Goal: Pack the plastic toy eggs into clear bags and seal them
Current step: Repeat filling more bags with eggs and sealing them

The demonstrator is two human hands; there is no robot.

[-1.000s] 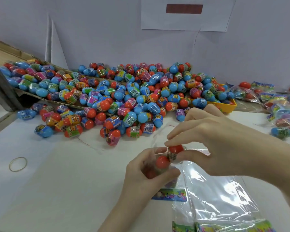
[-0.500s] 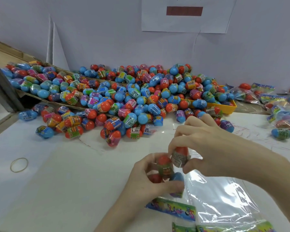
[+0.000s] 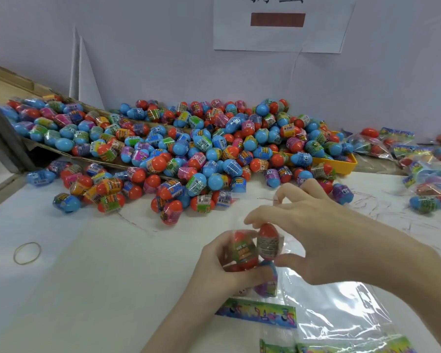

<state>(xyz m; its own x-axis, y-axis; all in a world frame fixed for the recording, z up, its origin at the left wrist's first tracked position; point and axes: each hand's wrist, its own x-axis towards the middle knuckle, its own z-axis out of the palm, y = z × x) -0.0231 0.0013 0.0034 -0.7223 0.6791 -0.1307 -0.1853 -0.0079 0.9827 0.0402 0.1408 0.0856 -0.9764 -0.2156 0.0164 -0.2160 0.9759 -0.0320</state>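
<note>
A big heap of blue and red plastic toy eggs lies across the back of the white table. My left hand grips a red egg with a green label together with the clear bag; a blue and purple egg sits below it inside the bag. My right hand pinches a second red egg with a grey label between thumb and fingers, right beside the first. The bag's printed header strip lies on the table under my hands.
A yellow tray holds part of the heap at right. Filled bags of eggs lie at the far right. A rubber band lies on the table at left. More flat bags are stacked at the bottom edge. A cardboard box flap slopes at back left.
Both hands have sunk a little toward the table with the eggs, and the two red eggs now stand upright side by side. The bag's header strip has come fully into view.
</note>
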